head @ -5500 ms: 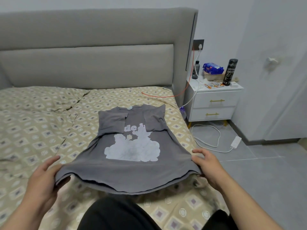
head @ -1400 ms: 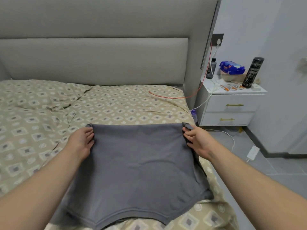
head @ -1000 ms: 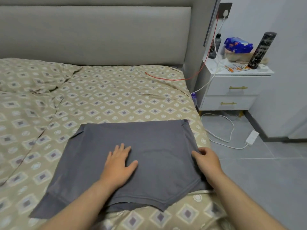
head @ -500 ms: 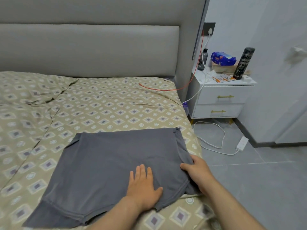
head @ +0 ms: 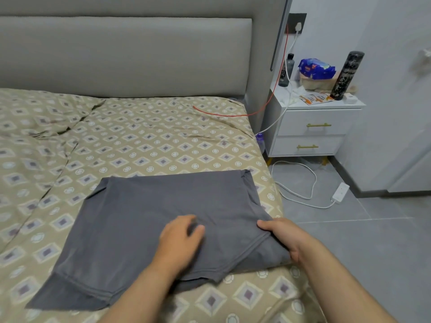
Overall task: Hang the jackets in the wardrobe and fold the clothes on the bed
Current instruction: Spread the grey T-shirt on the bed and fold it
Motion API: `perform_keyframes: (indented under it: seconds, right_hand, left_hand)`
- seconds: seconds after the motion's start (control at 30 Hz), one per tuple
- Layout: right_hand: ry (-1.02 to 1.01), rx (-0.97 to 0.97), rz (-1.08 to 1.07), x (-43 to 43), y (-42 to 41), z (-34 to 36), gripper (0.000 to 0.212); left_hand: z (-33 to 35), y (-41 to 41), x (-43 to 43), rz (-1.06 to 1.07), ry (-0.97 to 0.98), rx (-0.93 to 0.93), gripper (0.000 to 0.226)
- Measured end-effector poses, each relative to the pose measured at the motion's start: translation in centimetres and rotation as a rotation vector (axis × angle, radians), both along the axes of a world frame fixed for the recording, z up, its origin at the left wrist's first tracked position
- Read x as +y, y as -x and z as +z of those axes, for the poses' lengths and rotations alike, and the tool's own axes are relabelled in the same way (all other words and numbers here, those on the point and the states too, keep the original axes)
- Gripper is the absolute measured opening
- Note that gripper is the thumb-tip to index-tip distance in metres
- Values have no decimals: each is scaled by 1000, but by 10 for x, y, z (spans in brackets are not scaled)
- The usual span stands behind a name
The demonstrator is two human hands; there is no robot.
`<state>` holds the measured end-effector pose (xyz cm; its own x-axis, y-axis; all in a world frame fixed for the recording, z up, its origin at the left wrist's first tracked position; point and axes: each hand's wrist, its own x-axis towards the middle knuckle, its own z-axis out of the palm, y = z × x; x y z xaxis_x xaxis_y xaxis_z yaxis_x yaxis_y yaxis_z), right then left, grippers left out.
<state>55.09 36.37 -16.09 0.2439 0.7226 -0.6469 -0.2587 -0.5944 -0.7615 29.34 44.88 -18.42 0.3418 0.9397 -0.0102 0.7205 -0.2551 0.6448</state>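
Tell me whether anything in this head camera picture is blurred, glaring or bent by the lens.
Head view: the left hand is smeared by motion at its fingers, so its grip is unclear; the right hand holding the grey shirt is sharp; light is soft and even, no glare; the wide lens makes the headboard and nightstand lean.

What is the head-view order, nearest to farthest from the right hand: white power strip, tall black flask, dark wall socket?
1. White power strip, on the floor beyond the right hand.
2. Tall black flask, on the white nightstand.
3. Dark wall socket, above it.
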Motion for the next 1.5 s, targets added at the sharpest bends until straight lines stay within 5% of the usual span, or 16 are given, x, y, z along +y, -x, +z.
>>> perform_keyframes:
  seconds: [0.07, 0.17, 0.3, 0.53, 0.6, 0.73, 0.9, 1.0, 1.07, 1.13, 1.2, 1.27, 1.5]
  right_hand:
    - [-15, 10, 54, -9, 2, -1, 27]
    - [-67, 54, 224, -26, 7, 1, 39]
    - [-56, -44, 321, -43, 15, 2, 31]
    - [68, -178, 22, -55, 22, 22, 21]
    - [107, -135, -69, -63, 20, 24, 18]
    - [230, -68, -127, -82, 16, 24, 23]
    - [233, -292, -11, -87, 18, 21, 6]
    - [174, -308, -54, -84, 25, 19, 19]
    - [136, -303, -112, -79, 30, 16, 29]
    - [113, -300, -129, -74, 35, 12, 30]
    - [94, -242, -156, -68, 40, 8, 26]
    - [63, -162, -207, -61, 44, 5, 20]
    - [46, -235, -270, -43, 40, -13, 18]
  left_hand:
    - [9, 47, 26, 302, 85, 12, 45]
    - [5, 155, 34, 648, 197, 328, 58]
    - [-14, 255, 5, 682, 271, 461, 60]
    - [12, 262, 7, 744, 642, -523, 19]
    - [27, 262, 2, 813, 701, -636, 16]
    - [43, 271, -15, 833, 816, -525, 15]
    - [38, 272, -45, 752, 957, -485, 21]
    - [34, 275, -53, 821, 908, -501, 15]
    - [31, 277, -53, 887, 807, -366, 14]
    - [28, 273, -48, 919, 602, -39, 23]
    - [34, 256, -42, 793, 319, 302, 34]
    - [40, 226, -33, 561, 150, 282, 38]
    - [33, 110, -5, -154, 130, 417, 74]
